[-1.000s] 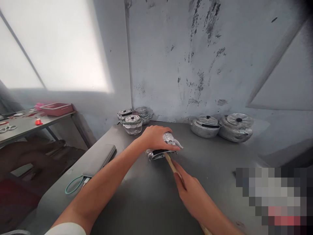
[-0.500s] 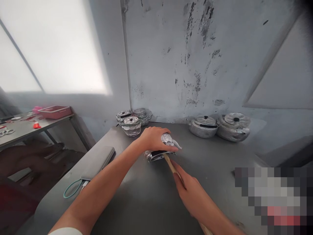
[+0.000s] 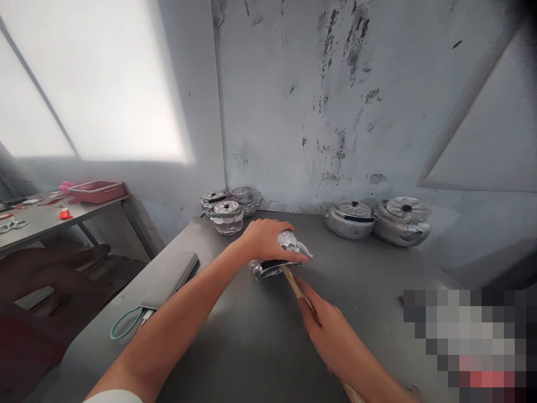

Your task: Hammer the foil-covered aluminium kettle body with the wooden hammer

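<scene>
My left hand [image 3: 268,242] is wrapped over a small silver metal teapot [image 3: 288,239], which lies tipped on its side. Its curved spout points right, and its open mouth faces me with a black handle across it. In my right hand [image 3: 321,322] is a long wooden stick [image 3: 293,284], gripped along its length. The stick's far end reaches the teapot's mouth; its tip is hidden there. The teapot's left and back parts are covered by my left hand.
Several small silver pots, one of them a lidded pot [image 3: 227,217], stand at the back left. Two larger kettles, including a lidded kettle [image 3: 351,219], are at the back right. A grey power bank [image 3: 170,280] with a teal cable lies left. A pink tray [image 3: 96,192] sits on another table.
The view has shifted very slightly. Both hands, the teapot and the stick keep nearly the same positions.
</scene>
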`<action>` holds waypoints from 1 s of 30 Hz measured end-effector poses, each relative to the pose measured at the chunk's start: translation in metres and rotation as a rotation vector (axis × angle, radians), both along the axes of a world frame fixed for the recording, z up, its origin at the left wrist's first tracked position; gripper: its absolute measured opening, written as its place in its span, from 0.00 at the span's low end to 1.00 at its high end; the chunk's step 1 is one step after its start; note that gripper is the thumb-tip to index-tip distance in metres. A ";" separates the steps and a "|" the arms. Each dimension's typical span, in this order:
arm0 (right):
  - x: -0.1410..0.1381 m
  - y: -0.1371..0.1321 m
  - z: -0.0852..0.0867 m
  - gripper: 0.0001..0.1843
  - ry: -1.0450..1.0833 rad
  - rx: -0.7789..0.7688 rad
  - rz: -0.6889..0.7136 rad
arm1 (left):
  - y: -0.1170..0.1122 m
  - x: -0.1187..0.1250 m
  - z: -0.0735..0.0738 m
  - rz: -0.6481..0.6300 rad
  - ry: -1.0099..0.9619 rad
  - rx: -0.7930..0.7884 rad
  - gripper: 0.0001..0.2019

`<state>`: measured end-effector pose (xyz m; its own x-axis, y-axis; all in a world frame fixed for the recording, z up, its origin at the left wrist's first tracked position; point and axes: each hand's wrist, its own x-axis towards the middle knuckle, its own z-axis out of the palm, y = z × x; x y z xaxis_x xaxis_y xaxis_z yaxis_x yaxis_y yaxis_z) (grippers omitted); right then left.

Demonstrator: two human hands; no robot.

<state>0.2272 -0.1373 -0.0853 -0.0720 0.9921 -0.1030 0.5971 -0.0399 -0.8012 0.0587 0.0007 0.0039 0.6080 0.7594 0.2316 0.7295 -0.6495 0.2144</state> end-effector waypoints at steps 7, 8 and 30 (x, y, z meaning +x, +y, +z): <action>0.000 -0.003 0.002 0.29 0.034 -0.028 -0.010 | 0.000 -0.001 0.002 -0.007 0.006 -0.021 0.47; -0.001 -0.004 0.003 0.29 0.030 -0.033 -0.014 | 0.000 -0.001 0.002 -0.004 0.013 -0.029 0.48; 0.000 -0.006 0.009 0.29 0.042 0.041 -0.034 | 0.001 -0.001 -0.001 -0.008 -0.008 0.004 0.45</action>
